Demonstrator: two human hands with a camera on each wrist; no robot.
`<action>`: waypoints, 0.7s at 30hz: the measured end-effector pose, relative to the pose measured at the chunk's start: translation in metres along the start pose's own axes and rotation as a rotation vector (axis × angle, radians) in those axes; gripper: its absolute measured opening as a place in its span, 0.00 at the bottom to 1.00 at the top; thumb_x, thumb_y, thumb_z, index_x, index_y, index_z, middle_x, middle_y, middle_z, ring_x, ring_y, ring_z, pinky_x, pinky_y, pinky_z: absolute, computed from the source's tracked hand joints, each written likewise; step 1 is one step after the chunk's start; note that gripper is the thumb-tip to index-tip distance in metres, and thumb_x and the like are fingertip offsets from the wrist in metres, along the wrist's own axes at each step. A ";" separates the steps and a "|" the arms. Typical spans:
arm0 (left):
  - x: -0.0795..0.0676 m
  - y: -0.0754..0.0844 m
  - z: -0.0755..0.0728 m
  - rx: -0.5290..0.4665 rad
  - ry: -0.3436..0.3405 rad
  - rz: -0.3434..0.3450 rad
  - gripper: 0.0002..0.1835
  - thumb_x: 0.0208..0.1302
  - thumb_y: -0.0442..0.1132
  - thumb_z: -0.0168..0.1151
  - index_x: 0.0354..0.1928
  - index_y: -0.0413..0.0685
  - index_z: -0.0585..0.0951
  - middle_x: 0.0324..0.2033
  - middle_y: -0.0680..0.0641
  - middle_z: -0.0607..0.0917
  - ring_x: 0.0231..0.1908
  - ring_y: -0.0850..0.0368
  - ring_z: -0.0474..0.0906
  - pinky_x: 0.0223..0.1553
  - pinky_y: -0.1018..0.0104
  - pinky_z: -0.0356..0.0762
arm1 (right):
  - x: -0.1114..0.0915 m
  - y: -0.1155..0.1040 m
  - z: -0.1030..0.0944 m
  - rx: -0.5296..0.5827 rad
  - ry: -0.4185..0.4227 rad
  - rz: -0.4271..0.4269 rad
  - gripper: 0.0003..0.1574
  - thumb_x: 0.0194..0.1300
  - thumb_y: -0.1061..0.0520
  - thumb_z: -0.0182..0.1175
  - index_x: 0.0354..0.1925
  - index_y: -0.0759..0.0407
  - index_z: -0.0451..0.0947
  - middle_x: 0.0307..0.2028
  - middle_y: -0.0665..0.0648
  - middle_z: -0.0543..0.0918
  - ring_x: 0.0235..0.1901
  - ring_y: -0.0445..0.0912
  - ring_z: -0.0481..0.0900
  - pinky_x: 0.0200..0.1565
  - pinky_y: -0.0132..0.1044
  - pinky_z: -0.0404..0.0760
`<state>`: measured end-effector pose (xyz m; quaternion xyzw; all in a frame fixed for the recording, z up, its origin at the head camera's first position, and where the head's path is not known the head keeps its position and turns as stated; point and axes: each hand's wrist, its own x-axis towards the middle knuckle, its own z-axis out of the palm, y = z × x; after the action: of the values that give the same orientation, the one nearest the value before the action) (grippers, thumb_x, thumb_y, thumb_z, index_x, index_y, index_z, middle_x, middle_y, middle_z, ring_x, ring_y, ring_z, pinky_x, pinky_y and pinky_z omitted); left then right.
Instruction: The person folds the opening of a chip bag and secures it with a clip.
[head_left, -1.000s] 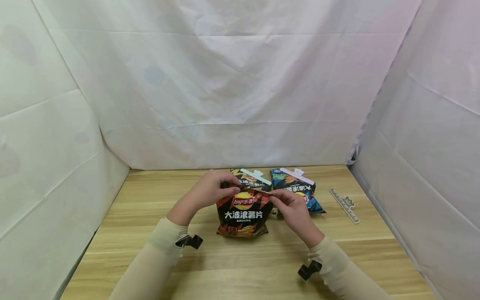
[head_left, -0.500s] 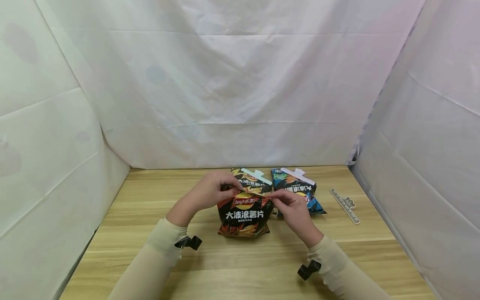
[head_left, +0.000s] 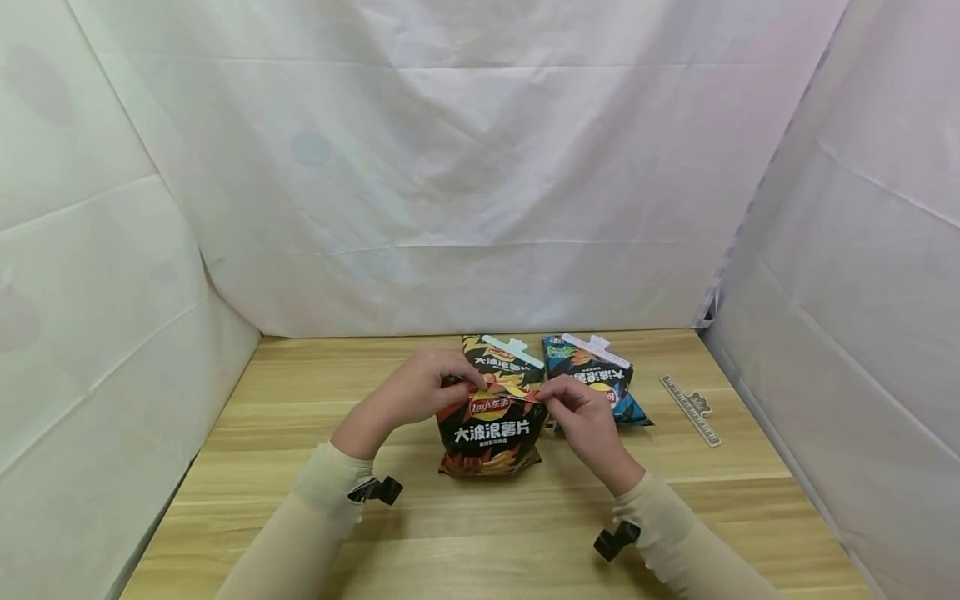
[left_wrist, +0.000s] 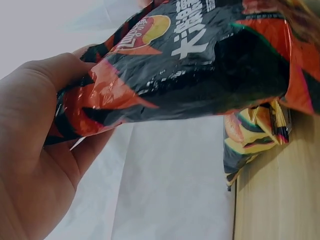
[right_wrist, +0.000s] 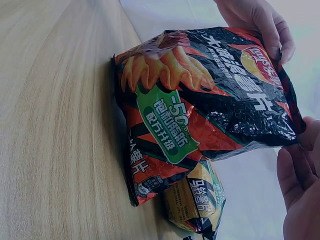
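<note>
A red and black bag of potato chips (head_left: pixel 491 437) stands upright on the table in the head view. My left hand (head_left: pixel 420 387) pinches its top edge at the left corner, with the thumb on the front and the fingers behind. At the opposite top corner, my right hand (head_left: pixel 588 421) pinches the edge between thumb and fingers. The top edge looks bent over near the logo. In the right wrist view the bag's front (right_wrist: pixel 220 95) faces the camera and its bottom rests on the wood. Some of my left fingertips are hidden behind the bag.
Behind it lie a yellow and black chip bag (head_left: pixel 495 363) with a pale bag clip (head_left: pixel 513 352) and a blue chip bag (head_left: pixel 628 408) with a white clip (head_left: pixel 595 351). A loose clear clip (head_left: pixel 690 411) lies to the right. White cloth walls enclose the table.
The top edge of the red and black bag has tipped over and sunk slightly, covering a little of the logo. Both hands keep their pinch and have barely shifted.
</note>
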<state>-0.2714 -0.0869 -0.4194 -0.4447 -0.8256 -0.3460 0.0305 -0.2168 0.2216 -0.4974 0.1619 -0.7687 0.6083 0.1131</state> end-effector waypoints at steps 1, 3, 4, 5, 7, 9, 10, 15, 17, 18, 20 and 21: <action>0.000 0.000 -0.001 0.000 -0.010 -0.010 0.13 0.76 0.30 0.67 0.50 0.54 0.94 0.45 0.58 0.92 0.39 0.66 0.83 0.41 0.63 0.83 | 0.000 0.000 0.000 -0.003 0.005 -0.004 0.12 0.81 0.68 0.63 0.45 0.55 0.90 0.47 0.57 0.90 0.47 0.46 0.87 0.46 0.33 0.86; -0.001 0.001 -0.002 -0.005 -0.034 -0.020 0.12 0.78 0.32 0.66 0.52 0.54 0.93 0.44 0.58 0.92 0.35 0.66 0.82 0.39 0.63 0.82 | -0.001 0.001 0.000 -0.003 0.011 -0.006 0.12 0.81 0.68 0.64 0.45 0.56 0.91 0.48 0.57 0.91 0.48 0.45 0.87 0.47 0.32 0.86; -0.002 0.002 -0.002 -0.013 -0.044 -0.023 0.11 0.78 0.33 0.66 0.52 0.55 0.93 0.43 0.58 0.92 0.32 0.67 0.80 0.37 0.63 0.82 | -0.001 0.001 0.000 -0.003 0.012 -0.006 0.12 0.81 0.68 0.64 0.46 0.56 0.91 0.48 0.57 0.91 0.49 0.45 0.87 0.48 0.32 0.86; -0.002 0.002 -0.002 -0.019 -0.051 -0.023 0.11 0.79 0.35 0.66 0.53 0.55 0.93 0.43 0.59 0.91 0.31 0.66 0.79 0.36 0.63 0.81 | -0.001 0.001 0.000 -0.003 0.012 -0.005 0.12 0.81 0.67 0.64 0.46 0.55 0.92 0.48 0.56 0.91 0.50 0.45 0.87 0.49 0.32 0.86; -0.002 0.002 -0.002 -0.028 -0.055 -0.021 0.09 0.80 0.38 0.66 0.52 0.55 0.93 0.42 0.60 0.91 0.30 0.66 0.78 0.36 0.62 0.80 | -0.002 0.001 -0.001 -0.005 0.008 0.002 0.11 0.81 0.67 0.65 0.47 0.55 0.92 0.49 0.56 0.91 0.53 0.45 0.87 0.52 0.32 0.86; -0.001 0.003 -0.001 -0.027 -0.047 -0.023 0.08 0.82 0.41 0.67 0.50 0.55 0.93 0.40 0.61 0.90 0.31 0.66 0.78 0.37 0.62 0.81 | -0.002 0.001 -0.002 -0.002 -0.002 0.006 0.11 0.81 0.66 0.65 0.48 0.55 0.92 0.50 0.56 0.91 0.53 0.45 0.87 0.53 0.32 0.86; 0.000 0.004 0.000 -0.022 -0.040 -0.029 0.07 0.82 0.42 0.68 0.49 0.56 0.94 0.39 0.61 0.90 0.31 0.66 0.79 0.37 0.61 0.81 | -0.002 0.001 -0.003 -0.003 -0.007 0.007 0.11 0.81 0.66 0.65 0.49 0.55 0.92 0.51 0.56 0.90 0.54 0.46 0.87 0.53 0.32 0.86; 0.002 0.006 0.003 0.007 -0.015 -0.076 0.04 0.79 0.41 0.72 0.46 0.57 0.94 0.38 0.61 0.90 0.35 0.67 0.82 0.40 0.63 0.83 | -0.003 -0.001 -0.003 -0.017 -0.017 0.024 0.07 0.80 0.62 0.68 0.50 0.54 0.91 0.50 0.56 0.90 0.50 0.47 0.87 0.50 0.32 0.86; 0.002 0.007 0.005 0.009 -0.008 -0.087 0.04 0.77 0.38 0.74 0.46 0.57 0.94 0.41 0.61 0.91 0.38 0.68 0.84 0.41 0.63 0.84 | -0.002 -0.003 -0.002 -0.014 -0.010 0.039 0.05 0.79 0.59 0.70 0.50 0.54 0.90 0.48 0.57 0.90 0.47 0.47 0.87 0.46 0.33 0.85; 0.002 0.007 0.006 0.010 -0.004 -0.089 0.05 0.76 0.37 0.74 0.46 0.57 0.93 0.42 0.61 0.91 0.39 0.68 0.84 0.41 0.64 0.85 | -0.002 -0.004 -0.001 -0.007 -0.006 0.045 0.05 0.79 0.58 0.71 0.50 0.54 0.88 0.46 0.57 0.90 0.45 0.48 0.87 0.45 0.34 0.85; 0.002 0.008 0.007 0.010 0.004 -0.091 0.06 0.75 0.36 0.75 0.47 0.56 0.93 0.43 0.60 0.92 0.40 0.67 0.85 0.41 0.64 0.85 | -0.001 -0.005 0.000 0.011 0.000 0.052 0.07 0.78 0.57 0.72 0.51 0.56 0.86 0.45 0.58 0.89 0.43 0.49 0.86 0.42 0.35 0.84; 0.002 0.009 0.007 0.007 0.008 -0.091 0.07 0.74 0.35 0.75 0.48 0.56 0.93 0.44 0.60 0.92 0.40 0.67 0.85 0.41 0.64 0.85 | 0.000 -0.005 0.001 0.015 0.002 0.056 0.08 0.78 0.57 0.73 0.51 0.56 0.86 0.44 0.58 0.89 0.42 0.50 0.86 0.41 0.35 0.84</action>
<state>-0.2642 -0.0776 -0.4192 -0.4051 -0.8462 -0.3457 0.0198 -0.2148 0.2200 -0.4929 0.1405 -0.7681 0.6173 0.0956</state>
